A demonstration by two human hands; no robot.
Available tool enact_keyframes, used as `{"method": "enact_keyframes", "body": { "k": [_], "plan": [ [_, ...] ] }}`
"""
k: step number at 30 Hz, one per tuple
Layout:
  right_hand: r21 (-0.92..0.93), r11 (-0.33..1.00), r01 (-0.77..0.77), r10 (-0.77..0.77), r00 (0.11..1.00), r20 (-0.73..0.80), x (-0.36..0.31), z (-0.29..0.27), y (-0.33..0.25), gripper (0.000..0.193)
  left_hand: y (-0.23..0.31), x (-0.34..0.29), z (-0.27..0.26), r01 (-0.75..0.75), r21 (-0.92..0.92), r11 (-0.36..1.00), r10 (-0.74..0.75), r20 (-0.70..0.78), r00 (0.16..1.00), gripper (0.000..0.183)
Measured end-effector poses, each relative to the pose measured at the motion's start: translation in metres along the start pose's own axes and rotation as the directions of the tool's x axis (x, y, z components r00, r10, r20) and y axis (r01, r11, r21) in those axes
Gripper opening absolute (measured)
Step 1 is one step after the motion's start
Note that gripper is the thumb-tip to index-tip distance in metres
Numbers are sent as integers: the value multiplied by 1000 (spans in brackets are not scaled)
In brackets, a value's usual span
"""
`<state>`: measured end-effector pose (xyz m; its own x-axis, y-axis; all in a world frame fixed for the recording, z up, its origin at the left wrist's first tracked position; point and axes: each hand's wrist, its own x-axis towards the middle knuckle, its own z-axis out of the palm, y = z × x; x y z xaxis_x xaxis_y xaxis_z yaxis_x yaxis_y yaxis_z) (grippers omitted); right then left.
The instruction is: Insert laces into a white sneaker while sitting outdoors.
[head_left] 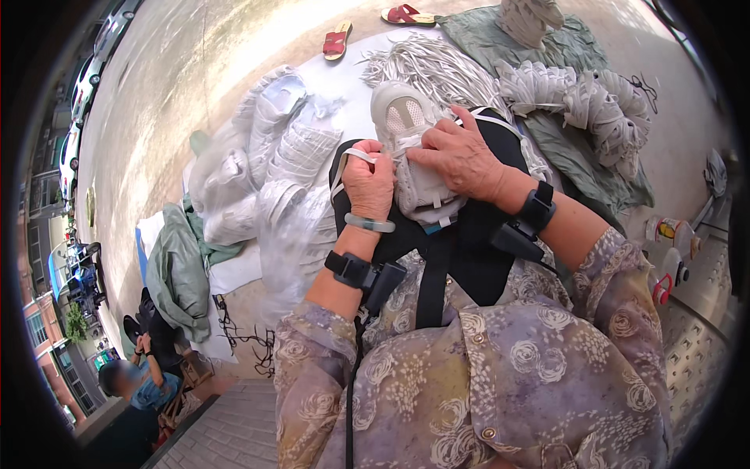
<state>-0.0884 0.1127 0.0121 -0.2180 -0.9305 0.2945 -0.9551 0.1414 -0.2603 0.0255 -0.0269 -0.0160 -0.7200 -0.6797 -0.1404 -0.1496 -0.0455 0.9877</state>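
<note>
A white sneaker (405, 113) with a mesh toe lies in my lap on black cloth, its toe pointing away from me. My left hand (369, 186) is closed beside the shoe's left edge, with a white shoelace (359, 155) looped over its fingers. Over the lacing area, my right hand (465, 160) has its thumb and index finger drawn together at the lace, while its outer fingers rest along the shoe's right side. The fingertips partly cover the eyelets there.
Loose white laces (426, 66) lie in a heap beyond the shoe. Wrapped white bundles (293, 148) stand at left, and tied bundles of pale shoe parts (578, 98) at right on a green sheet (539, 43). Red slippers (337, 41) lie at the far side. A person (152, 383) sits at lower left.
</note>
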Motion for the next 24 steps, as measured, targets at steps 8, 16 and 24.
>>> {"method": "enact_keyframes", "body": {
  "k": [8, 16, 24],
  "plan": [
    [32, 999, -21, 22, 999, -35, -2, 4, 1, 25, 0, 4, 1, 14, -10, 1000, -14, 12, 1000, 17],
    [10, 1000, -20, 21, 998, -64, -1, 7, 0, 28, -10, 7, 3, -224, 294, 929, 249, -49, 967, 14],
    [12, 999, -37, 37, 999, -33, -3, 6, 0, 28, 10, 4, 5, -412, 494, 766, 417, 106, 903, 16]
  ]
}}
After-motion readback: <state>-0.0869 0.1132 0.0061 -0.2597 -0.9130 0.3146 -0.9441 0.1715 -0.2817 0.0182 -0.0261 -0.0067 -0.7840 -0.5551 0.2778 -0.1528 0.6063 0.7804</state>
